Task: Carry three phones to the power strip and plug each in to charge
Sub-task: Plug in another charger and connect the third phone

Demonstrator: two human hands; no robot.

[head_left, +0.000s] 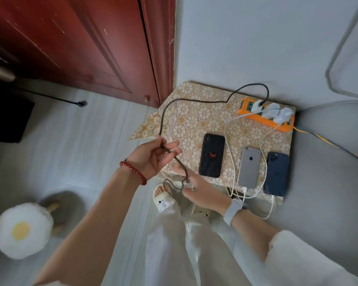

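Short of the power strip: a dark cable in hand.
Right hand at its loose end, grip unclear; left hand pinches it. It looks limp and light, so hold its stiff plug. The black phone lies unplugged, short of the strip.

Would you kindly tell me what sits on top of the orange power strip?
Three white chargers sit plugged into the power strip; the black cable leaves the leftmost one. They cover the sockets beneath them; one bare socket shows at the end.
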